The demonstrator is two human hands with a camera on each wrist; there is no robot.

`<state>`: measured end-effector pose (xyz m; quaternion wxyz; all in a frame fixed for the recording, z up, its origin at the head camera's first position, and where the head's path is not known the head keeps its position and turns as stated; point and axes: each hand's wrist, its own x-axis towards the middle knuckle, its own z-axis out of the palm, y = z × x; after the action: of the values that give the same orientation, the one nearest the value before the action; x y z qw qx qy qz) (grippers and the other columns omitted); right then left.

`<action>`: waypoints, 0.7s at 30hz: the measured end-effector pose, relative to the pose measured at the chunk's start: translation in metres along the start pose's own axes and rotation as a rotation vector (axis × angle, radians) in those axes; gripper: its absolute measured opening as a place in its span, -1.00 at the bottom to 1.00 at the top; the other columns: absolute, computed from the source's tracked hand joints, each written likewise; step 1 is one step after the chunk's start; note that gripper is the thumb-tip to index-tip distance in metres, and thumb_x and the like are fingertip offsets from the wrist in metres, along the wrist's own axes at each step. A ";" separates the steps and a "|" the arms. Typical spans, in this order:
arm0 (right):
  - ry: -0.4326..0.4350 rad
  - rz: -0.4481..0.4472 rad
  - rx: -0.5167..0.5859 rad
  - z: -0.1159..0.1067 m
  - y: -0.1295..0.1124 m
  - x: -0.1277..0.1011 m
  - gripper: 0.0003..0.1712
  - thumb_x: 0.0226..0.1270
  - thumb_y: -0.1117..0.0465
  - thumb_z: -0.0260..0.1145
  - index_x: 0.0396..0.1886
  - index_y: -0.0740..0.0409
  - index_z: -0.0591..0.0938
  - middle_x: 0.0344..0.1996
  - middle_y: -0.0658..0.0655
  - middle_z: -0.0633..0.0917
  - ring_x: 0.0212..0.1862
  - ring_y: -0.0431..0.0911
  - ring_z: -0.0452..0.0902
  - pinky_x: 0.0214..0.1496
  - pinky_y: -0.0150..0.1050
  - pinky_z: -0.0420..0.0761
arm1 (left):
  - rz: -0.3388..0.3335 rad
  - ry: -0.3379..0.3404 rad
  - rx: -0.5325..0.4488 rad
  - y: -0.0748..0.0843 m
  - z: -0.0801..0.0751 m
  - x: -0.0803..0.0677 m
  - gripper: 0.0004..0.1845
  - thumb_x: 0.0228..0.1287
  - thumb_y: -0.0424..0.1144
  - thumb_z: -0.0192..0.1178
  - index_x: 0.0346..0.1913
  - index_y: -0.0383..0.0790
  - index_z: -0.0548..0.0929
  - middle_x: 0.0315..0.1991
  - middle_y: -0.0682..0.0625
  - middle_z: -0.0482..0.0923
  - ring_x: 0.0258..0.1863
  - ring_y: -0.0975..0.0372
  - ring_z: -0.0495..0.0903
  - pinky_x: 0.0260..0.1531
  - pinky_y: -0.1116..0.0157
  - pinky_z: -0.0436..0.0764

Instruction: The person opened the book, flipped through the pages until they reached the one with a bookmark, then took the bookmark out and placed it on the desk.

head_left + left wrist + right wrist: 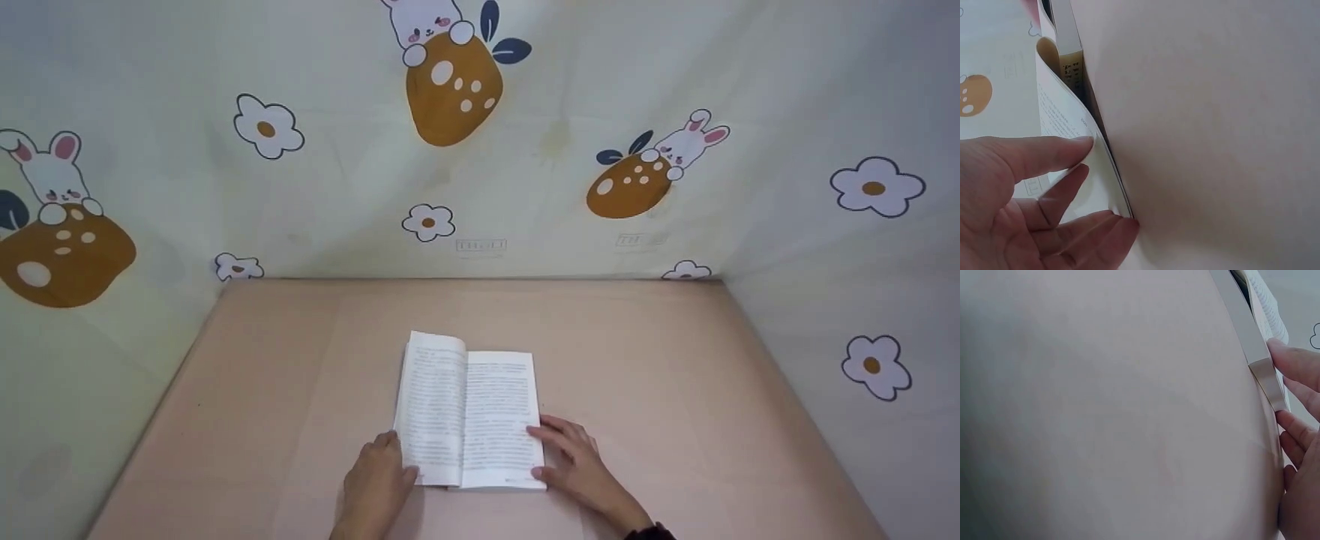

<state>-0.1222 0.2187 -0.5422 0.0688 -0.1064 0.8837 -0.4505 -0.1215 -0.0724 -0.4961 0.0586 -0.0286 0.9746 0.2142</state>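
An open book [499, 420] with printed white pages lies on the table in the head view, its left leaves raised and curving up from the spine. At its lower left edge my left hand [376, 480] holds the left side, thumb on the page. The left wrist view shows that thumb and the curled fingers of my left hand [1044, 208] about the thin left part of the book [1064, 101]. My right hand [581, 465] grips the lower right edge, thumb and a fingertip on the right page. In the right wrist view, my right hand [1303, 433] has fingers along the book's thick edge [1241, 326].
A pinkish-beige cloth covers the table [247, 420]. Pale fabric walls [337, 187] with rabbit and flower prints enclose it at the back and both sides. A dark band [651, 532] circles the right wrist.
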 end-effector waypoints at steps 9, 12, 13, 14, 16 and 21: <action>-0.001 -0.013 0.014 0.001 0.000 0.000 -0.40 0.10 -0.07 0.35 0.20 -0.21 0.49 0.33 0.12 0.31 0.35 0.13 0.05 0.21 0.16 0.05 | -0.059 -0.004 0.033 -0.002 -0.002 0.003 -0.30 -0.08 -0.18 0.41 0.03 -0.65 0.44 -0.05 -0.32 0.41 -0.28 0.06 0.47 -0.54 0.24 0.55; 0.000 -0.006 0.018 0.001 0.000 0.000 -0.40 0.10 -0.06 0.35 0.20 -0.23 0.49 0.33 0.12 0.31 0.34 0.11 0.04 0.20 0.14 0.08 | -0.053 -0.005 0.025 -0.003 -0.002 0.004 -0.22 -0.09 -0.19 0.42 0.08 -0.68 0.33 -0.03 -0.35 0.34 -0.29 0.07 0.45 -0.57 0.27 0.53; 0.000 -0.006 0.019 0.001 0.000 0.000 -0.41 0.11 -0.06 0.35 0.20 -0.23 0.49 0.33 0.12 0.31 0.34 0.11 0.04 0.19 0.13 0.08 | -0.044 -0.002 0.018 -0.003 -0.002 0.004 -0.21 -0.09 -0.20 0.43 0.10 -0.66 0.31 0.00 -0.36 0.32 -0.28 0.06 0.46 -0.58 0.27 0.52; 0.000 -0.006 0.017 0.000 0.000 0.000 -0.41 0.11 -0.05 0.35 0.20 -0.22 0.49 0.33 0.12 0.31 0.34 0.11 0.04 0.19 0.13 0.09 | -0.036 0.004 0.012 -0.003 -0.002 0.005 -0.20 -0.10 -0.21 0.43 0.12 -0.63 0.29 0.03 -0.38 0.30 -0.26 0.03 0.47 -0.59 0.27 0.52; 0.001 -0.004 0.010 0.000 0.000 0.000 -0.41 0.11 -0.06 0.35 0.20 -0.23 0.49 0.33 0.11 0.31 0.33 0.10 0.04 0.19 0.13 0.09 | -0.013 0.015 -0.005 -0.001 -0.001 0.004 -0.19 -0.10 -0.26 0.43 0.17 -0.59 0.26 0.12 -0.41 0.26 -0.18 -0.04 0.48 -0.57 0.25 0.53; -0.004 0.005 0.005 0.000 0.000 0.000 -0.41 0.12 -0.07 0.34 0.20 -0.24 0.48 0.33 0.11 0.30 0.34 0.12 0.04 0.22 0.18 0.08 | 0.114 0.086 -0.005 0.006 0.007 0.002 -0.33 -0.09 -0.48 0.33 0.18 -0.46 0.35 0.20 -0.41 0.26 -0.10 -0.07 0.47 -0.52 0.23 0.51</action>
<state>-0.1222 0.2186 -0.5422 0.0720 -0.1051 0.8827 -0.4524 -0.1232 -0.0642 -0.5004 0.0042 0.0178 0.9757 0.2182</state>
